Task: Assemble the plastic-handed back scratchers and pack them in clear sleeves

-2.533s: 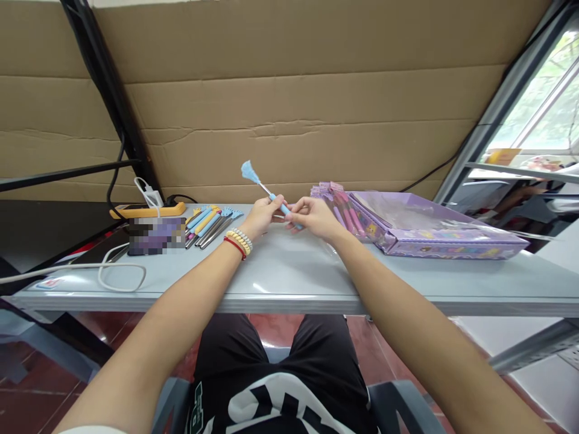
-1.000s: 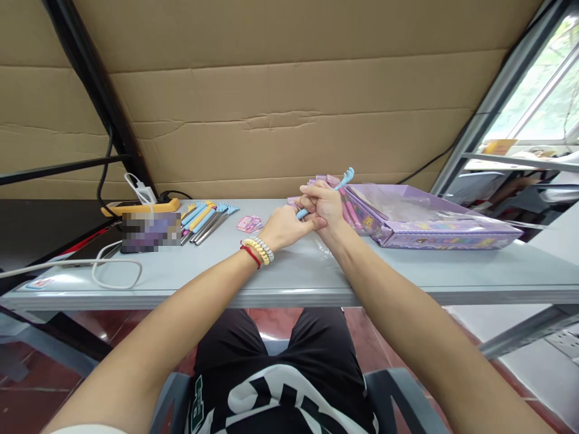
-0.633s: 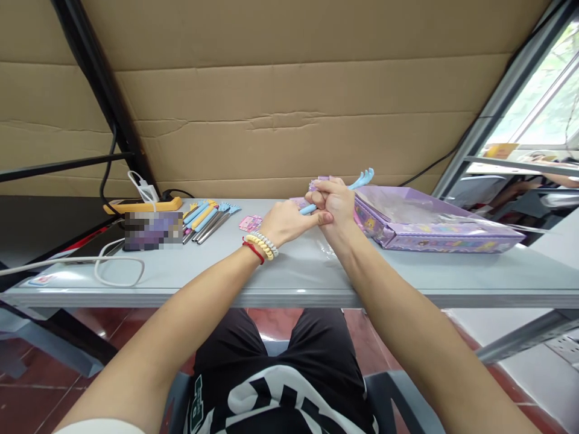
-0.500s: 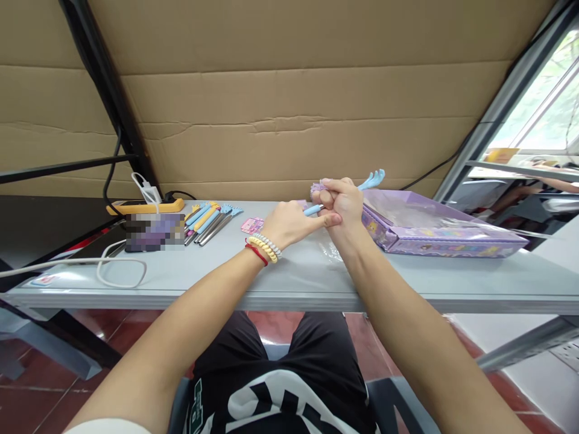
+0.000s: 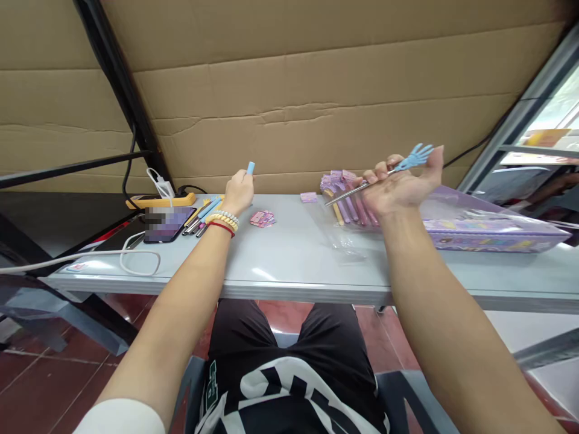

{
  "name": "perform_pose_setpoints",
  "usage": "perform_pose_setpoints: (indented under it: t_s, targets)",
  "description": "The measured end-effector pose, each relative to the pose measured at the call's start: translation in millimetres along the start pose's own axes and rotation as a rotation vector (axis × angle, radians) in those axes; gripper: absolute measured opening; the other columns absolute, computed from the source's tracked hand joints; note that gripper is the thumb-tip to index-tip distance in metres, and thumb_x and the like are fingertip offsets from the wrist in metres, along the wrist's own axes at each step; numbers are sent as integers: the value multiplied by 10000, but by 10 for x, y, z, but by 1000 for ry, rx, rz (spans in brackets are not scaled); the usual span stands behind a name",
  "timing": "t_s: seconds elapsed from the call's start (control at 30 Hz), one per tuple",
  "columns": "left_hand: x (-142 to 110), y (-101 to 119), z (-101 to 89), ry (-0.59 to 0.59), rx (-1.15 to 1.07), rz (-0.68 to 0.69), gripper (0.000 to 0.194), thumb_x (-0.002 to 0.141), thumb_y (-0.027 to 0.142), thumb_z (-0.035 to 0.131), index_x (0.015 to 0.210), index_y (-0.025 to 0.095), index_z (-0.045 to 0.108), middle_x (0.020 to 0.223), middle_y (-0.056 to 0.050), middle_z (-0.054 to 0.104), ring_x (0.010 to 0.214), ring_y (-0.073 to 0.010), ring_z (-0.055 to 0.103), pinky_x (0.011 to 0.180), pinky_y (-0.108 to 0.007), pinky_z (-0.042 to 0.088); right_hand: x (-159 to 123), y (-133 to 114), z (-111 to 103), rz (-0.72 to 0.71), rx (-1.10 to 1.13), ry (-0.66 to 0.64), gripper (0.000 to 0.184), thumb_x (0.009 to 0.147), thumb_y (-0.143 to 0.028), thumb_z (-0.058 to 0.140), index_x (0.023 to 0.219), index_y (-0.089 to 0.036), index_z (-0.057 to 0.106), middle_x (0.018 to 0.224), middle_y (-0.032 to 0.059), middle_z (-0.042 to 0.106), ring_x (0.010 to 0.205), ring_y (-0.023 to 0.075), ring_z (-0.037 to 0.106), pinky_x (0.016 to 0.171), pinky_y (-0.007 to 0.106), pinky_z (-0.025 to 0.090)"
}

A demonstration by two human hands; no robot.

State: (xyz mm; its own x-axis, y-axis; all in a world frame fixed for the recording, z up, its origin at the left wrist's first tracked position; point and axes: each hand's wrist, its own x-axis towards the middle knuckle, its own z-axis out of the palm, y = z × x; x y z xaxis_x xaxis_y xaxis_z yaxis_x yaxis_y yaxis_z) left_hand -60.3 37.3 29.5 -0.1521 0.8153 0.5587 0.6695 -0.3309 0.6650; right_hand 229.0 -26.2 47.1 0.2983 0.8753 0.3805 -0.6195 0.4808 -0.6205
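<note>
My left hand (image 5: 239, 194) is closed around a back scratcher's light blue handle (image 5: 250, 168), whose end sticks up above the fist; the rest of it is hidden. Beside that wrist lies a bunch of back scratchers (image 5: 202, 216) with blue and yellow parts and metal rods. Palm up, my right hand (image 5: 400, 187) holds a back scratcher (image 5: 416, 157) with a blue hand-shaped head; its metal rod runs across the curled fingers and points down to the left. Under it, several wrapped purple, pink and yellow handles (image 5: 350, 210) lie with pink tags in clear plastic.
A purple display box (image 5: 488, 242) stands on the right of the desk. Small pink cards (image 5: 263, 218) and a single card (image 5: 309, 197) lie between my hands. At left are a phone (image 5: 174, 228), a yellow power strip (image 5: 163, 202) and a white cable (image 5: 136, 274). Cardboard (image 5: 289, 120) rises behind.
My hands have moved apart: the left went left with the blue handle, the right moved right and turned palm up with the blue-headed back scratcher. The wrapped handles beneath have come into sight.
</note>
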Motion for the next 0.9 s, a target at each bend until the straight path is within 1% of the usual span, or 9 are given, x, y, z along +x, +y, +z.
perform_pose_setpoints:
  t_s: [0.13, 0.23, 0.3, 0.43, 0.5, 0.6, 0.67, 0.8, 0.9]
  targets:
    - [120, -122, -217, -41, 165, -62, 251, 828, 321, 551, 933, 157, 711, 808, -40, 680, 767, -173, 601, 732, -276, 438, -18, 73, 15, 34, -68, -120, 652, 759, -827, 359, 541, -216, 422, 437, -34, 288, 376, 95, 300, 365, 246, 219]
    - [243, -302, -422, -106, 294, -172, 285, 728, 332, 660, 943, 162, 738, 894, -60, 719, 874, -218, 628, 788, -299, 465, 0, 129, 42, 50, -149, -168, 696, 739, -865, 333, 503, -214, 404, 396, -43, 223, 346, 80, 226, 355, 238, 147]
    - [289, -430, -508, -138, 426, -153, 286, 697, 335, 688, 930, 182, 750, 947, -75, 730, 985, -259, 619, 860, -326, 471, -7, 180, 83, 71, -197, -189, 698, 747, -864, 319, 506, -215, 406, 381, -55, 188, 330, 67, 174, 354, 232, 109]
    - [248, -618, -504, -174, 592, -75, 299, 737, 364, 641, 961, 202, 755, 1015, -98, 727, 1084, -284, 596, 944, -356, 455, -56, 289, 159, 109, -220, -207, 658, 766, -838, 346, 559, -221, 444, 370, -82, 164, 321, 54, 98, 346, 230, 54]
    - [204, -668, -461, -188, 666, -105, 324, 733, 384, 641, 968, 193, 755, 1036, -123, 715, 1075, -302, 599, 921, -368, 463, -68, 329, 164, 126, -228, -220, 647, 754, -837, 379, 578, -219, 454, 370, -85, 180, 320, 54, 105, 337, 230, 59]
    - [177, -721, -431, -139, 740, -180, 355, 727, 382, 637, 987, 167, 749, 1049, -166, 697, 1042, -327, 603, 869, -390, 477, -60, 361, 145, 126, -260, -236, 642, 737, -840, 413, 589, -217, 454, 376, -82, 196, 317, 55, 136, 329, 227, 95]
    - [189, -762, -444, -113, 741, -198, 363, 726, 382, 634, 993, 162, 745, 1057, -174, 692, 1036, -328, 602, 866, -396, 482, -57, 370, 140, 129, -278, -244, 640, 736, -840, 414, 592, -217, 452, 379, -80, 203, 317, 57, 149, 330, 225, 110]
    - [235, -837, -500, -131, 704, -206, 380, 698, 428, 677, 962, 163, 744, 1079, -162, 693, 1056, -322, 603, 932, -399, 469, -97, 387, 179, 164, -274, -286, 673, 738, -868, 335, 594, -218, 438, 381, -75, 209, 320, 60, 163, 335, 219, 114]
    - [249, -838, -531, -73, 637, -202, 377, 728, 438, 652, 965, 160, 745, 1081, -144, 703, 1083, -313, 600, 971, -395, 451, -149, 428, 227, 133, -277, -294, 647, 732, -863, 365, 659, -225, 451, 394, -83, 231, 323, 62, 173, 336, 214, 116]
